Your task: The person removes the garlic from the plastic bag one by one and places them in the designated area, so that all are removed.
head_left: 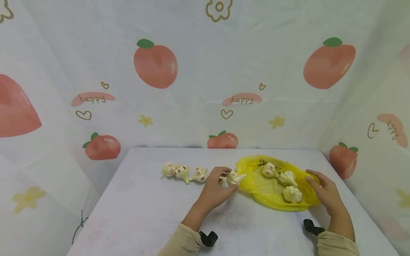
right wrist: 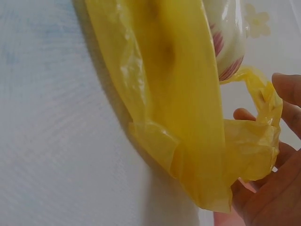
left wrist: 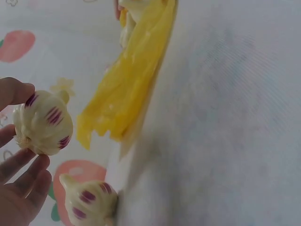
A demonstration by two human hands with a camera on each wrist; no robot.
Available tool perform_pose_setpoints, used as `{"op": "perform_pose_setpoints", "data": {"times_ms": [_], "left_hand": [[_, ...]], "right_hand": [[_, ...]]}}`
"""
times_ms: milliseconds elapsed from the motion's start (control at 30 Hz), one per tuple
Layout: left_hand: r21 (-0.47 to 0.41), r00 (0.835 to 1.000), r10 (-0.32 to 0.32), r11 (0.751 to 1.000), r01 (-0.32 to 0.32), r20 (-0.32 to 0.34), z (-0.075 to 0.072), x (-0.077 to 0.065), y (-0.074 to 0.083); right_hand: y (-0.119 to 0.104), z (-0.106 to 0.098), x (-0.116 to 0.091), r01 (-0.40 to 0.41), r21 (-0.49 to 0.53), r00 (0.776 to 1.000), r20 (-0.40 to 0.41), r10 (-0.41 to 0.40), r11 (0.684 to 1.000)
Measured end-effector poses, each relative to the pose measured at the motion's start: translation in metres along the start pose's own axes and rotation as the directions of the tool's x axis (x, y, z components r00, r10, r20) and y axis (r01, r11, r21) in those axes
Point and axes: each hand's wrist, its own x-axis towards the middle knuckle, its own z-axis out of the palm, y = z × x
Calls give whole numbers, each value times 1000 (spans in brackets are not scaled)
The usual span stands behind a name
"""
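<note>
Three garlic bulbs (head_left: pixel 182 173) lie in a row left of centre on the table (head_left: pixel 141 217); to their right, the left hand (head_left: pixel 215 190) holds a bulb (head_left: pixel 235 178) just beside a plastic bag (head_left: pixel 262 190), apparently with another half hidden behind its fingers. Three more bulbs (head_left: pixel 287 178) sit inside the bag, the right hand (head_left: pixel 328 193) at its right edge.

This looks like a makeshift booth: a white tabletop (head_left: pixel 128 217) stands against a creased backdrop (head_left: pixel 192 119) that wraps both sides, printed with red fruit (head_left: pixel 155 67), yellow flowers (head_left: pixel 277 122), hearts (head_left: pixel 226 114) and "happy" lettering (head_left: pixel 242 99). The surrounding building cannot be told.
</note>
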Motion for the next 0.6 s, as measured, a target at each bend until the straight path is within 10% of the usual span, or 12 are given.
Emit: {"op": "perform_pose_setpoints", "data": {"times_ms": [600], "left_hand": [[18,999,-17,1000,16,49,-13,-17,-24]], "right_hand": [[0,4,1,33,-31,999,-10,-33,999]]}}
